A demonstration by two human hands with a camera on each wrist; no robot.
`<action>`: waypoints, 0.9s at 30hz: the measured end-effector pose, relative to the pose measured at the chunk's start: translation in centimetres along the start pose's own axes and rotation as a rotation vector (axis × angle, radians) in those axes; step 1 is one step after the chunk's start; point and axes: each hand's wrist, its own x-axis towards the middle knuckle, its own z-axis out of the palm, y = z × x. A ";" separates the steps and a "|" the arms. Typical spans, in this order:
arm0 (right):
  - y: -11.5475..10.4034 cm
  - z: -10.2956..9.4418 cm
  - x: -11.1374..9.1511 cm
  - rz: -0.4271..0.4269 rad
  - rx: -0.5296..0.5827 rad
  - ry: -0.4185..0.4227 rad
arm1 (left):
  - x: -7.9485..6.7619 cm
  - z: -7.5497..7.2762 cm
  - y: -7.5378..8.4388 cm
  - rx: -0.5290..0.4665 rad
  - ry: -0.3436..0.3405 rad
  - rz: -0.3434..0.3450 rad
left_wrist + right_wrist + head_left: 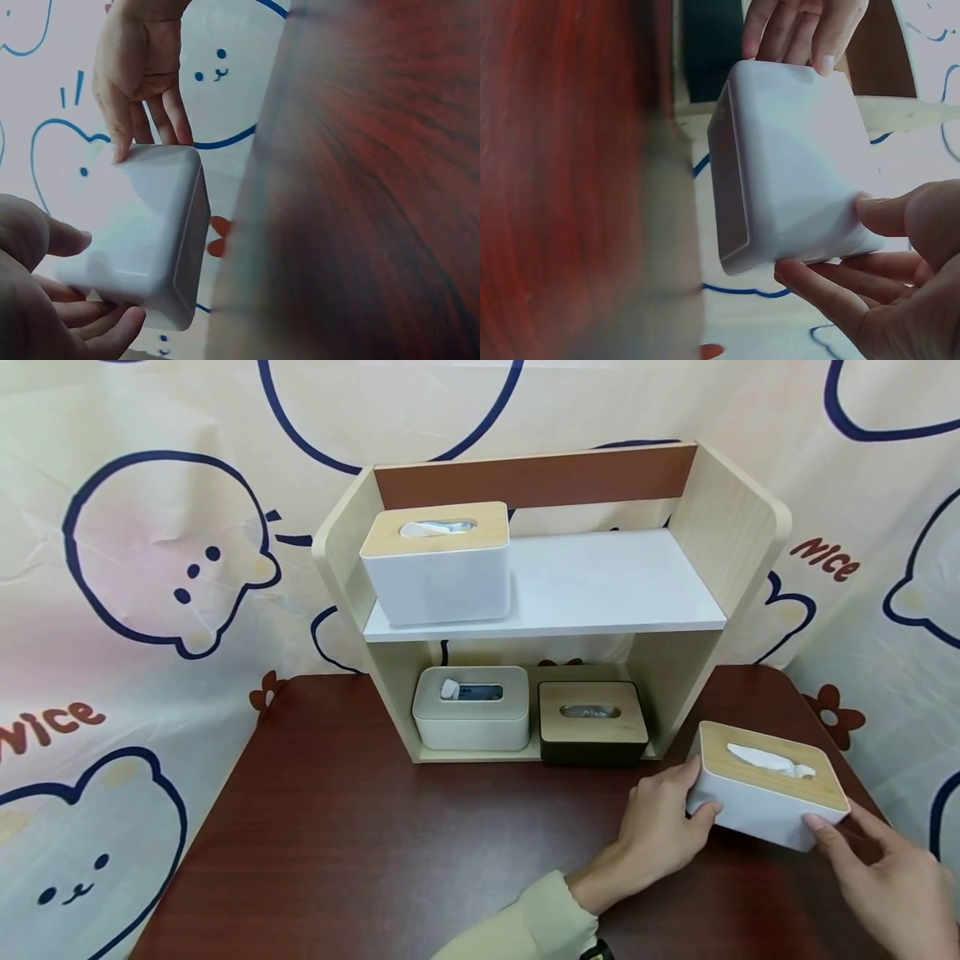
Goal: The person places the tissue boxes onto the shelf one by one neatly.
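A white tissue box [765, 810] with a wood-look lid and a tissue poking from its slot is held between both hands at the table's right side. My left hand [663, 822] grips its left end, thumb on the front face. On the right end, my right hand [892, 877] holds with the thumb in front and fingers behind. Both wrist views show the box's white side [142, 217] and its underside, tilted and raised off the table. In the right wrist view, the right hand's thumb and fingers [889, 214] clasp one end.
A two-tier shelf [750, 518] stands at the table's back. Its upper board carries a white, wood-lidded tissue box [442, 585]. Below sit an all-white tissue box [471, 727] and a black one with a wooden lid [592, 722]. A patterned cloth [180, 718] hangs behind the brown table [360, 852].
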 end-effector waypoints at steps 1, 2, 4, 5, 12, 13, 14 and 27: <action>-0.2 -0.1 -0.3 -0.020 -0.003 0.013 | -0.1 -0.3 0.1 0.004 0.011 0.013; -0.5 -0.3 -0.6 -0.033 -0.001 0.025 | -0.2 -0.6 0.1 0.008 0.024 0.027; -1.0 -0.4 -1.2 -0.058 0.006 0.054 | -0.5 -1.3 0.2 0.016 0.051 0.049; -1.3 -0.5 -1.5 -0.067 0.016 0.066 | -0.7 -1.6 0.2 0.021 0.065 0.060; -3.2 -0.9 -3.4 -0.074 0.124 0.099 | -1.6 -4.2 0.3 0.073 0.173 0.116; -3.4 -1.0 -3.7 -0.078 0.133 0.105 | -1.7 -4.6 0.3 0.079 0.189 0.124; -3.7 -1.1 -3.9 -0.080 0.137 0.107 | -1.8 -4.9 0.3 0.082 0.205 0.133; -6.7 -1.5 -5.6 -0.203 0.149 0.223 | -2.6 -8.4 -0.3 0.059 0.316 0.155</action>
